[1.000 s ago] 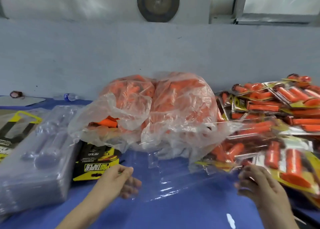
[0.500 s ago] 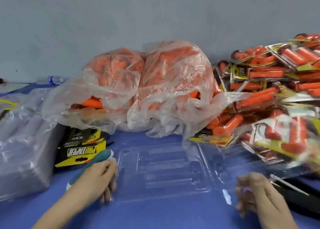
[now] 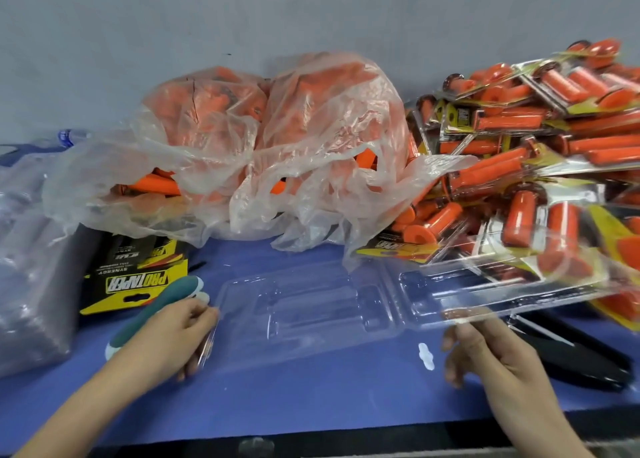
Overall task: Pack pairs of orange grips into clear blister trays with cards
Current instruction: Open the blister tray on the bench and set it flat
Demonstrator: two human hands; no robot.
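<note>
A clear blister tray (image 3: 311,312) lies opened on the blue table (image 3: 311,405), its right half (image 3: 502,288) lifted off the surface. My left hand (image 3: 169,336) grips the tray's left edge, with a teal-handled tool (image 3: 162,302) lying under it. My right hand (image 3: 485,350) pinches the lower edge of the raised right half. Loose orange grips fill a crumpled clear bag (image 3: 277,139) behind the tray. A stack of black-and-yellow cards (image 3: 138,277) sits left of the tray.
Packed blister packs (image 3: 519,153) are heaped at the right, partly over the tray's raised half. Bagged empty trays (image 3: 31,267) stand at far left, with a bottle (image 3: 69,135) behind. A black object (image 3: 571,357) lies by my right hand. A grey wall is close behind.
The tray came down from in front of the bag and now lies spread open on the table. My left hand moved to its left edge, over the teal tool; the view tilted down.
</note>
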